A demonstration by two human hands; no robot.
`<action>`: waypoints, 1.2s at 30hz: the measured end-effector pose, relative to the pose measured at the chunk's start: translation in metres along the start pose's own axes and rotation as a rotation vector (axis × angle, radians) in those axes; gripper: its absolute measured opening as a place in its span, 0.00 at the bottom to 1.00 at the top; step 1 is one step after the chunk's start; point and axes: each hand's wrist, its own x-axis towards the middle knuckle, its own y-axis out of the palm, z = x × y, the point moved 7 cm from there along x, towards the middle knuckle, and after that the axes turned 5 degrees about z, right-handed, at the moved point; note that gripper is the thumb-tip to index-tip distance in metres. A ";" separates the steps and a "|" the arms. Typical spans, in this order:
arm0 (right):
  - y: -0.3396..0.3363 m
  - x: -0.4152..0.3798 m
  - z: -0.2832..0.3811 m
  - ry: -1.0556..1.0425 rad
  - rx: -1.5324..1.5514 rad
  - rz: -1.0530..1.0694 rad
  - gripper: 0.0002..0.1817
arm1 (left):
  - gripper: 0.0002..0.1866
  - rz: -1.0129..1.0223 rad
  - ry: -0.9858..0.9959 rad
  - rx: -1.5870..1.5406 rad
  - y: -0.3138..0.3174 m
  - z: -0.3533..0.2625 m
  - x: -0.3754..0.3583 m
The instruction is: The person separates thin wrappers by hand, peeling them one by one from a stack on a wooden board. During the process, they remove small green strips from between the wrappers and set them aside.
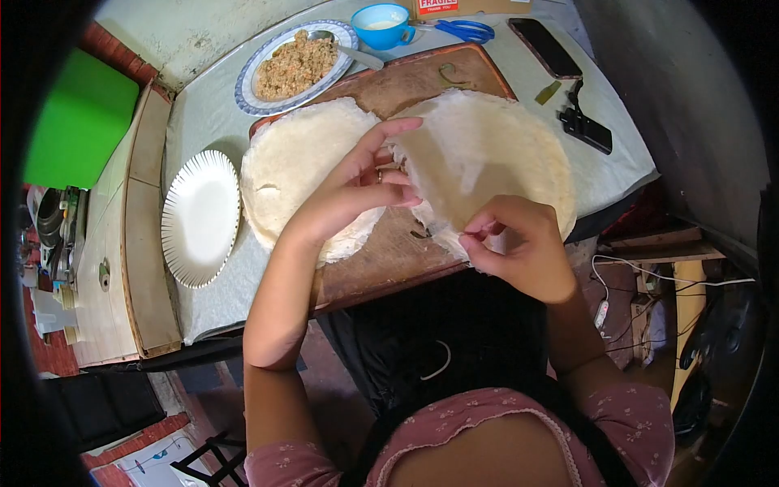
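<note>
A thin wrapper [438,166] was pinched at its six-o'clock edge by the right hand [523,243], thumb and forefinger closed, over the wrapper stack [531,154] at three o'clock on the wooden board [357,284]. The left hand [357,183] was placed at its nine-o'clock edge, fingers parted, any hold unclear.

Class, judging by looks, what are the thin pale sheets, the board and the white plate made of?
Thin pale sheets: probably dough, matte, with ragged edges.
Board: likely wood, its brown surface worn and patchy.
White plate: perhaps paper, smooth, rim pleated.
</note>
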 end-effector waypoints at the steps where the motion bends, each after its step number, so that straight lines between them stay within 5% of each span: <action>1: 0.002 0.002 0.002 -0.034 -0.007 0.010 0.07 | 0.41 0.018 0.005 -0.019 0.002 0.000 0.000; 10: 0.001 0.021 -0.001 0.123 0.090 -0.148 0.11 | 0.38 0.017 -0.029 -0.093 0.004 -0.003 0.000; 16: 0.002 0.032 0.005 0.040 -0.131 -0.199 0.13 | 0.35 0.030 0.038 0.008 0.007 -0.004 0.001; 36: 0.011 0.031 0.003 -0.059 -0.198 -0.250 0.21 | 0.33 0.035 0.039 0.112 0.008 -0.005 -0.001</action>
